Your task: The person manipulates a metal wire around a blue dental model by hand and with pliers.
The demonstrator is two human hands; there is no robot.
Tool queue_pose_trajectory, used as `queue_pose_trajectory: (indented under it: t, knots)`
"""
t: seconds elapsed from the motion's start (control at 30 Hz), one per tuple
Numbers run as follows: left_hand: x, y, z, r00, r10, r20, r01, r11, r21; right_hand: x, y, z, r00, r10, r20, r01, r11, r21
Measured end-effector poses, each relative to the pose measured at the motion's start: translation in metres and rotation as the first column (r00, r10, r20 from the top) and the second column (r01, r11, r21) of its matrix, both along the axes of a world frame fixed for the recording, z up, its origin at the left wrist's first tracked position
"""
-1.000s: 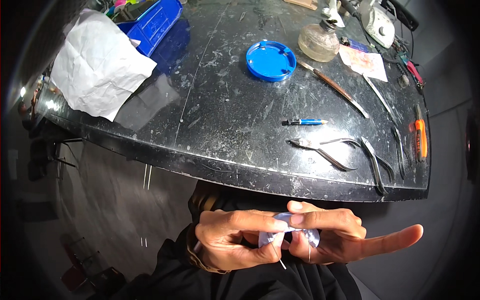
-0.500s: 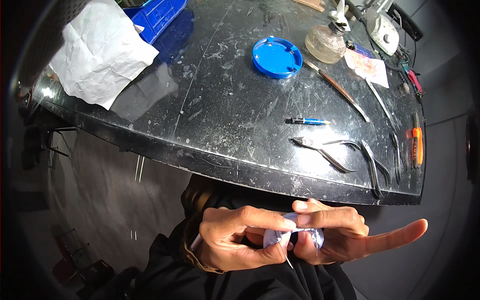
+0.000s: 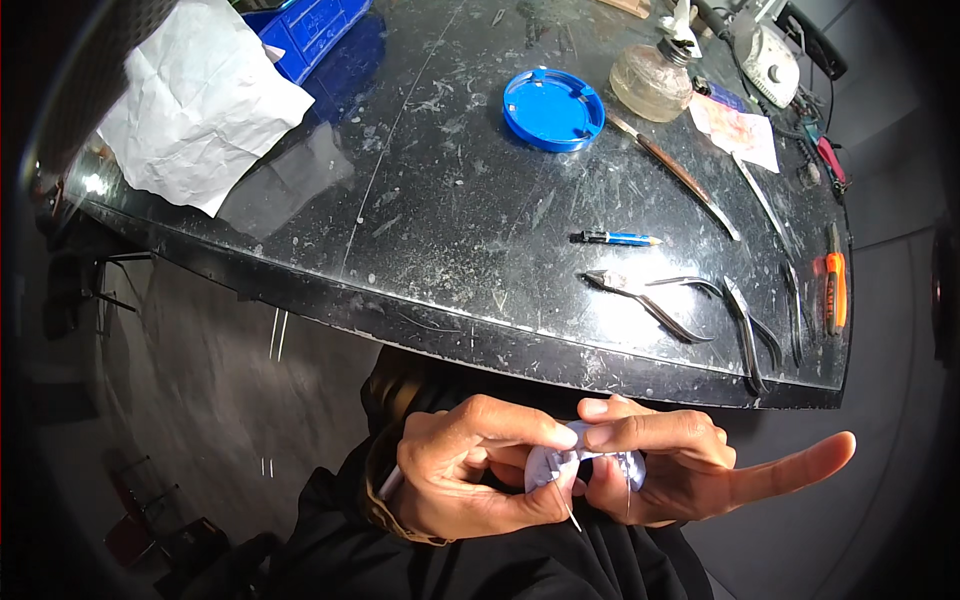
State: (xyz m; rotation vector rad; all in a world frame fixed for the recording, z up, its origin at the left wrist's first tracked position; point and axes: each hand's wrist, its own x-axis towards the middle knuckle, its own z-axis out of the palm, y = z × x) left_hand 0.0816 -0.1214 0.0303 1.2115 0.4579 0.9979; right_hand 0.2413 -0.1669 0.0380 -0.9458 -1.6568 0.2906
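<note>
Below the bench's front edge, my left hand and my right hand both grip a pale lavender arch-shaped piece, like a dental cast, with thin metal wires hanging from it. My left index finger and thumb press on its left side. Some right fingers wrap over it, while the right index or little finger sticks out to the right; which one, I cannot tell for sure. Two metal pliers, a blue pencil and an orange-handled tool lie on the bench above my hands.
The black bench holds crumpled white paper, a blue bin, a blue round lid, a glass burner, slim metal tools, a stained paper and a white device. A chair stands below left.
The view has shifted slightly over the bench. My hands keep hold of the piece, with small shifts of the fingertips and of the piece between them.
</note>
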Motion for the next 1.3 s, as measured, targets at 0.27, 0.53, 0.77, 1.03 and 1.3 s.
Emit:
queue_pose_trajectory:
  t: [0.27,0.53,0.77,1.03,1.3]
  knots:
    - [0.001,0.001,-0.002,1.0,0.003,0.031,-0.003,1.0,0.028,-0.003,-0.001,0.006,1.0,-0.012,-0.026,0.011,0.999,-0.044]
    - [0.0,0.0,-0.003,1.0,0.018,0.011,-0.019,0.998,0.064,-0.006,-0.003,0.007,0.996,-0.037,-0.08,0.033,0.998,-0.046]
    - [-0.007,0.003,0.0,0.992,-0.093,-0.082,0.098,0.993,0.06,-0.019,-0.01,0.008,0.906,-0.209,-0.368,0.149,0.971,-0.186]
    - [-0.005,0.007,-0.004,0.995,-0.074,-0.073,0.085,0.983,0.165,-0.016,-0.011,0.003,0.913,-0.151,-0.378,0.092,0.981,-0.17]
    - [-0.004,0.005,-0.003,0.995,-0.078,-0.057,0.089,0.972,0.219,-0.007,-0.011,0.002,0.97,-0.094,-0.226,0.079,0.994,-0.076]
